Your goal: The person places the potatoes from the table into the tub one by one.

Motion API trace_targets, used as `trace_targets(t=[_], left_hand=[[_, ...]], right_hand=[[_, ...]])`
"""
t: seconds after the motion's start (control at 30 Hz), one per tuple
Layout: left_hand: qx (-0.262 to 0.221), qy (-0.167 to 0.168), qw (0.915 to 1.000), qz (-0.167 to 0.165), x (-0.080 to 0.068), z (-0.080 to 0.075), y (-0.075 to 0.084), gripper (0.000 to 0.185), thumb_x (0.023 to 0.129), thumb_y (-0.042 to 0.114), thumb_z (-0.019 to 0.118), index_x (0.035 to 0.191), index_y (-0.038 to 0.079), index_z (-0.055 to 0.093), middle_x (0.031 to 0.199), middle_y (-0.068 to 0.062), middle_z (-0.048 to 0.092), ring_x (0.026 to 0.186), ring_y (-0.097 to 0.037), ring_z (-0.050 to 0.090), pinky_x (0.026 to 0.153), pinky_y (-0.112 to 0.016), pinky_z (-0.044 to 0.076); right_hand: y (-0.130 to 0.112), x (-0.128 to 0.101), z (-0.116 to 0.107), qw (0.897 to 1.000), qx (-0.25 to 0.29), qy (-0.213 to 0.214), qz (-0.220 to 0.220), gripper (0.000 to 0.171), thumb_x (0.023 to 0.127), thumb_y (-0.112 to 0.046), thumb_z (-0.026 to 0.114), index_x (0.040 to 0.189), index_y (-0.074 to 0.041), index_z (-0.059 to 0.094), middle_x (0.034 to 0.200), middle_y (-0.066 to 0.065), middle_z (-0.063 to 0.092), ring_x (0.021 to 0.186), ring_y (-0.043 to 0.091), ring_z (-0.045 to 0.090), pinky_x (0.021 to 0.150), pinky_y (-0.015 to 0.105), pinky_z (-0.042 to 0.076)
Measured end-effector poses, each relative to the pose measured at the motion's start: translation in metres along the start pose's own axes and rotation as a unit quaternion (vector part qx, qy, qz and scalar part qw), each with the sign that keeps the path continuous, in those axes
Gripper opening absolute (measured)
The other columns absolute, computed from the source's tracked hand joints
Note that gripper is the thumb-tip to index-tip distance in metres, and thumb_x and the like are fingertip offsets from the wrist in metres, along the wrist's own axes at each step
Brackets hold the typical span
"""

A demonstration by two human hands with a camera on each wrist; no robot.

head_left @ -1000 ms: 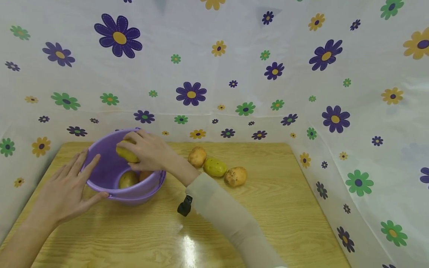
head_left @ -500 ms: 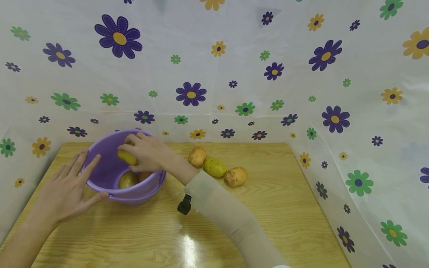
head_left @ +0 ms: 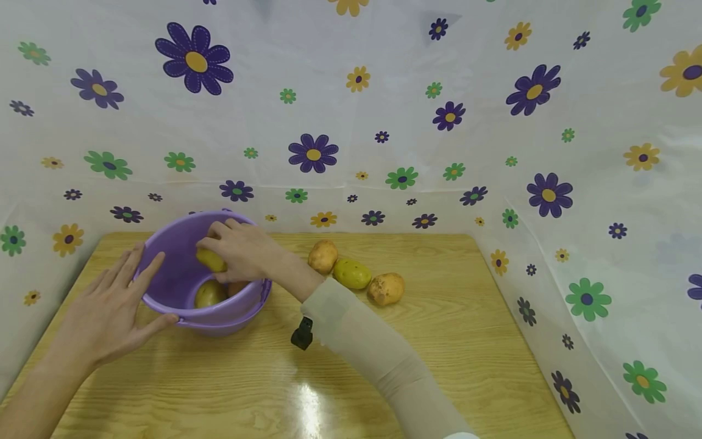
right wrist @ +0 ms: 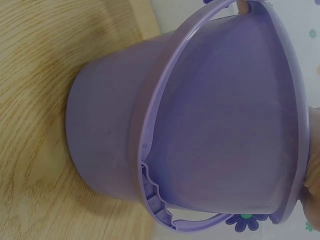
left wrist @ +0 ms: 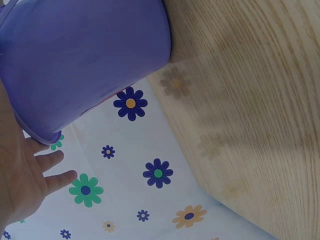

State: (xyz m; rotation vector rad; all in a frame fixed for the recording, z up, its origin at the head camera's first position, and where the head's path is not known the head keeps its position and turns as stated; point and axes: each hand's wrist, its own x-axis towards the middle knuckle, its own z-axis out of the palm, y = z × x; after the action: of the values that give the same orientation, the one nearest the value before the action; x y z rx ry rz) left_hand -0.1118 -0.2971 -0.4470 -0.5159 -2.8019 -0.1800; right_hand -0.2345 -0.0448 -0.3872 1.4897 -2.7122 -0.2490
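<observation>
Beige right sleeve point(head_left: 381, 360), creased, white edge point(head_left: 460, 436) at bottom; small black device point(head_left: 302, 334) by cuff point(head_left: 317, 297). Left forearm point(head_left: 49, 390) bare, left grip point(head_left: 109, 311), right grip point(head_left: 244, 250) likewise.

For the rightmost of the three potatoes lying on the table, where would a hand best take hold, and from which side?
The rightmost potato is probably best gripped across its rounded middle, thumb near, fingers far, coming from above and the right: the greenish potato crowds its left side, while its near, far and right sides stand free.
</observation>
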Motion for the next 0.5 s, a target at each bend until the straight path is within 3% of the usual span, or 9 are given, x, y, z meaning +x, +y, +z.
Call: trace_targets(t=[0.13,0.5], left_hand=[[0.001,0.001,1.0000,0.002,0.000,0.000,0.000,0.112,0.087,0.072,0.068,0.171,0.017,0.017,0.175,-0.027,0.018,0.151,-0.058,0.035,0.124,-0.072,0.031],[-0.001,0.000,1.0000,0.002,0.001,0.001,-0.001,0.113,0.087,0.072,0.069,0.171,0.017,0.016,0.176,-0.026,0.015,0.153,-0.057,0.033,0.117,-0.074,0.036]], right_hand=[[0.000,0.000,0.000,1.000,-0.008,-0.001,-0.002,0.071,0.097,-0.064,0.064,0.157,-0.030,0.050,0.153,-0.002,0.056,0.137,0.016,0.056,0.123,0.031,0.045],[0.009,-0.015,0.000,0.998,-0.004,0.069,-0.003,0.072,0.100,-0.072,0.050,0.157,-0.028,0.050,0.150,-0.003,0.058,0.137,0.016,0.056,0.113,0.032,0.051]])
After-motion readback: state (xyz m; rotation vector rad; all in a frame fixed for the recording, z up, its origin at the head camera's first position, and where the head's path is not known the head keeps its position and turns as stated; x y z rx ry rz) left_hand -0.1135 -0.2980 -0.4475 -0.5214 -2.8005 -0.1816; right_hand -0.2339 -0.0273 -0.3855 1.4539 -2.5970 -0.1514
